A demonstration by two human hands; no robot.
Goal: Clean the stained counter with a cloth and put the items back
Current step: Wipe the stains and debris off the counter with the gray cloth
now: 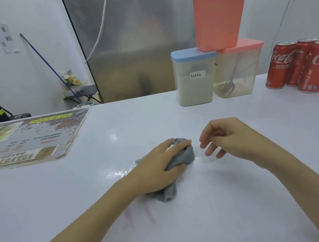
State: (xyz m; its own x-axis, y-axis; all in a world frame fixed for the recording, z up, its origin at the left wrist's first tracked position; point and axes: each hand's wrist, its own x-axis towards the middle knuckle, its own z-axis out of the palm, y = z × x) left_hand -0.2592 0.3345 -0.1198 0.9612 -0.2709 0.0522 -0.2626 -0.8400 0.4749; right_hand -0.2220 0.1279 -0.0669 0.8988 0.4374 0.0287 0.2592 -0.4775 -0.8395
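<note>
One grey cloth (pixel 181 156) bunched under left-hand fingers (pixel 175 145) on counter (pixel 245 190)

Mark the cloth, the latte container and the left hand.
cloth (pixel 187 154), head view, bunched far end.
latte container (pixel 196 89), head view, front wall.
left hand (pixel 158 165), head view, back of hand.

A blue-lidded container (pixel 193 77) carries a "latte" label (pixel 197 74). The red cans (pixel 305 65) read "Coca-Cola" and "RECYCLE ME". The upside-down menu (pixel 29 140) reads "BAKERY" and "COFFEE".
</note>
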